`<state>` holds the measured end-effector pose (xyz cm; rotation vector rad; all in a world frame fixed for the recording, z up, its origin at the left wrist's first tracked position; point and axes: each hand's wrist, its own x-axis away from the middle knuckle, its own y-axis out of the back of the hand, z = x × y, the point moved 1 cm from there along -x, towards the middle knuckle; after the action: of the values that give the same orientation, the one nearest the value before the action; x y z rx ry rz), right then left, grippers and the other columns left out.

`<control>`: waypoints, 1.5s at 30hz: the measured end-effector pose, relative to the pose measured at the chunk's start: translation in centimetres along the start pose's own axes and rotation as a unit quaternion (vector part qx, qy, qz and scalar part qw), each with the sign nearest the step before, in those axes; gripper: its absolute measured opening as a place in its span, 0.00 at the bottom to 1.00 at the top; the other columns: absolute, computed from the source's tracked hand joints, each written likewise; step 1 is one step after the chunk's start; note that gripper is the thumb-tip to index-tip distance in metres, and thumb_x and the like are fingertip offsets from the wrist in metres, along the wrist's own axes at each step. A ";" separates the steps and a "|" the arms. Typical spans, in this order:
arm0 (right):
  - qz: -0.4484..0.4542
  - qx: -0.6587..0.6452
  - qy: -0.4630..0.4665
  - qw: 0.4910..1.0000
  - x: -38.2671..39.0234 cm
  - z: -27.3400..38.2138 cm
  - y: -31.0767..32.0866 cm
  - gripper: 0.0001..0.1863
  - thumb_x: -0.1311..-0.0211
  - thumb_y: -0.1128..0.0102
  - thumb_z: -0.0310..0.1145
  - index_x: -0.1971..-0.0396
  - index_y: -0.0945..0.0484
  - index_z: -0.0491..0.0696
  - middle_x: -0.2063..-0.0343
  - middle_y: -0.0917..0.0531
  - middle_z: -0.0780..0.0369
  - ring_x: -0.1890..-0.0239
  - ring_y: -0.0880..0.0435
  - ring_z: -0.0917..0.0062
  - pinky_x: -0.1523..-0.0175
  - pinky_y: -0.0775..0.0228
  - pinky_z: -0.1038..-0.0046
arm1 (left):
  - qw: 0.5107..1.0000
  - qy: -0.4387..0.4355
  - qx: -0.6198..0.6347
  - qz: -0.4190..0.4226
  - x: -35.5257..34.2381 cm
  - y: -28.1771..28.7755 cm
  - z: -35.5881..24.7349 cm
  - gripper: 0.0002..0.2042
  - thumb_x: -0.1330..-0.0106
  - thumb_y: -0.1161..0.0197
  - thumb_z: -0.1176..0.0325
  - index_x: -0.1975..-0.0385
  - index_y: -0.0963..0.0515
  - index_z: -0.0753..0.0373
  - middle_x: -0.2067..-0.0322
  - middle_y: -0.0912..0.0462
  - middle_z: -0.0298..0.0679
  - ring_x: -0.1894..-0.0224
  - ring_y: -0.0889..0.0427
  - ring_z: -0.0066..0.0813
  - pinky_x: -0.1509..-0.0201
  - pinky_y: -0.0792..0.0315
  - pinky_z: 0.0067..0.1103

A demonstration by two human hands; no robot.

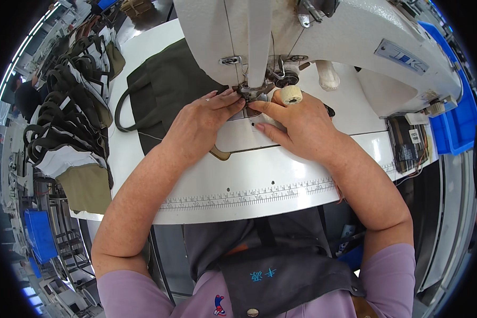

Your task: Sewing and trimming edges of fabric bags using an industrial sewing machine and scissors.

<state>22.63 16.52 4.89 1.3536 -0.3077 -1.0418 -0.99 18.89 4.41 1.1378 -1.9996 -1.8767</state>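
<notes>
A dark olive fabric piece (169, 71) with a looped strap (123, 108) lies on the white sewing table, its right end running in under the head of a white sewing machine (344, 37). My left hand (199, 124) rests flat on that end, fingers stretched toward the presser foot (253, 94). From the other side, my right hand (305, 127) reaches in with its index fingertip right beside the foot. Its thumb is spread apart on the table, and its other fingers are partly hidden behind a cream knob (291, 95). The cloth directly under the foot is mostly covered.
Several dark fabric pieces with straps (74, 106) hang stacked along the table's left side. A printed ruler scale (244, 200) follows the near edge. At the right are a dark checked pouch (405, 146) and a blue bin (455, 119). Another person (27, 99) is far left.
</notes>
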 end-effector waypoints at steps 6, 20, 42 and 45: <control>-0.009 -0.008 -0.002 1.000 -0.1 -0.3 -0.3 0.17 0.36 0.35 0.43 0.51 0.15 0.53 0.65 0.18 0.59 0.63 0.16 0.63 0.60 0.23 0.60 | 0.999 0.035 0.005 0.011 0.2 0.7 -1.4 0.29 0.46 0.47 0.85 0.41 0.21 0.64 0.40 0.20 0.48 0.37 0.21 0.44 0.27 0.30 0.37; 0.000 0.012 -0.004 1.000 -0.2 0.0 -0.2 0.15 0.34 0.37 0.42 0.52 0.14 0.53 0.66 0.18 0.61 0.62 0.16 0.65 0.58 0.22 0.61 | 0.995 0.029 0.074 0.054 0.3 0.5 -0.3 0.32 0.48 0.49 0.82 0.38 0.23 0.65 0.37 0.22 0.47 0.31 0.27 0.45 0.22 0.40 0.42; -0.009 0.014 -0.001 1.000 0.3 -0.2 -0.3 0.15 0.33 0.39 0.43 0.51 0.15 0.54 0.65 0.19 0.62 0.62 0.16 0.64 0.58 0.23 0.60 | 0.964 0.171 0.035 0.200 -0.1 2.5 -5.6 0.21 0.24 0.48 0.63 0.38 0.25 0.68 0.29 0.35 0.54 0.28 0.34 0.51 0.26 0.38 0.46; -0.005 0.021 0.005 1.000 0.2 -0.1 -0.3 0.15 0.32 0.39 0.43 0.51 0.15 0.54 0.65 0.19 0.62 0.62 0.16 0.64 0.58 0.23 0.60 | 0.988 0.086 0.029 0.123 0.4 2.0 -3.0 0.19 0.30 0.40 0.63 0.42 0.21 0.62 0.31 0.31 0.49 0.30 0.30 0.50 0.28 0.33 0.42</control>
<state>22.69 16.47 4.55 1.3994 -0.3171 -1.0424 -0.25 16.18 6.65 0.9776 -2.0049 -1.5570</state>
